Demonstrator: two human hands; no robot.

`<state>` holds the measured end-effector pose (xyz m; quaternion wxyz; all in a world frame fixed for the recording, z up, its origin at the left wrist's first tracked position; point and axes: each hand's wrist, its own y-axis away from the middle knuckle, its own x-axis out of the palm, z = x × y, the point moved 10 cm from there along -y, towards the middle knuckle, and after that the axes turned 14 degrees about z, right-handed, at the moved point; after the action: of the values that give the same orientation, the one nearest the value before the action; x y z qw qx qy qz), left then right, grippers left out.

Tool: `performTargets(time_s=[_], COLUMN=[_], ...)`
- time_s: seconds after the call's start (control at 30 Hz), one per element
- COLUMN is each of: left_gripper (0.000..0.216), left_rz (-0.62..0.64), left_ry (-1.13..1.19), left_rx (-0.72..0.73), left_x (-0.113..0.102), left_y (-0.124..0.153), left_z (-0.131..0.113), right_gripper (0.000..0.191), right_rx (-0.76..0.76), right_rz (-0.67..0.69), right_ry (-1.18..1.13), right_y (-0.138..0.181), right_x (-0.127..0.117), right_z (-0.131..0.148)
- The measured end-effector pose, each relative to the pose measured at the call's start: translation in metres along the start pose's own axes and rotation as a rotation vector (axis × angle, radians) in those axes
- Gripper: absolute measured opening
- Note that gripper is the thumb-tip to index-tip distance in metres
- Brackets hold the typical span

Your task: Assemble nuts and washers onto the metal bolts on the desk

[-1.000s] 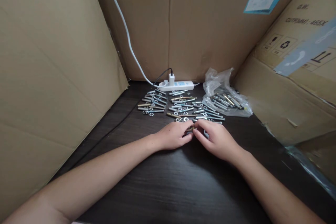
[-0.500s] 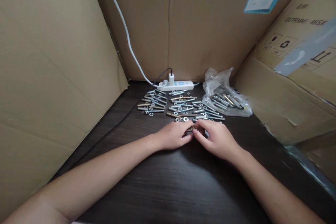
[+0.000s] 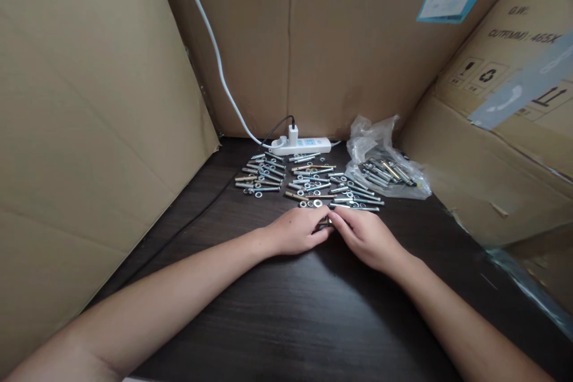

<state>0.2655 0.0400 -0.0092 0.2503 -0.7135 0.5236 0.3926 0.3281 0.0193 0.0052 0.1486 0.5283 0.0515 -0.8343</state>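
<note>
In front of the laid-out hardware, my left hand (image 3: pixel 296 230) pinches a small metal bolt (image 3: pixel 325 223) between thumb and fingers. My right hand (image 3: pixel 370 235) is closed at the bolt's right end, thumb and fingertips pressed together against it. Fingers cover most of the bolt; only a short dull metal stretch shows between the hands. Just beyond the fingertips lie several silver and brass-coloured bolts and sleeves (image 3: pixel 320 196), with loose washers (image 3: pixel 317 203) and nuts among them. Another group of bolts (image 3: pixel 264 174) lies farther left.
A clear plastic bag (image 3: pixel 373 140) with more bolts (image 3: pixel 389 172) lies at the back right. A white power strip (image 3: pixel 313 145) with a plug and cables stands behind the hardware. A black cable (image 3: pixel 192 219) crosses the dark table (image 3: pixel 286 310). Cardboard boxes (image 3: pixel 250 42) enclose three sides.
My right hand's fingers have drawn closer together and turned slightly at the bolt's end, covering more of it. My left hand stays in place, keeping its grip.
</note>
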Motion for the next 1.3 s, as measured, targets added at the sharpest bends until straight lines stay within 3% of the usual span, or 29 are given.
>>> performTargets(time_s=[0.23, 0.5, 0.73, 1.1, 1.3], left_gripper=[0.010, 0.012, 0.011, 0.011, 0.017], left_rz=[0.000, -0.001, 0.001, -0.004, -0.012], left_ry=[0.023, 0.024, -0.022, 0.014, 0.080], left_rx=[0.001, -0.011, 0.009, -0.002, -0.054], left_x=[0.000, 0.001, 0.002, 0.000, -0.001], left_y=[0.000, -0.001, -0.001, 0.000, 0.001], left_z=[0.001, 0.004, 0.000, 0.001, 0.006], right_gripper=[0.020, 0.031, 0.031, 0.039, 0.021], right_rx=[-0.030, -0.028, 0.046, 0.044, -0.015], right_rz=[0.024, 0.043, -0.021, -0.055, -0.067], right_ry=[-0.017, -0.129, -0.117, -0.133, -0.142], right_y=[0.003, -0.003, 0.000, -0.003, 0.001], right_x=[-0.003, 0.005, -0.001, 0.004, -0.003], right_z=[0.004, -0.003, -0.006, -0.011, -0.004])
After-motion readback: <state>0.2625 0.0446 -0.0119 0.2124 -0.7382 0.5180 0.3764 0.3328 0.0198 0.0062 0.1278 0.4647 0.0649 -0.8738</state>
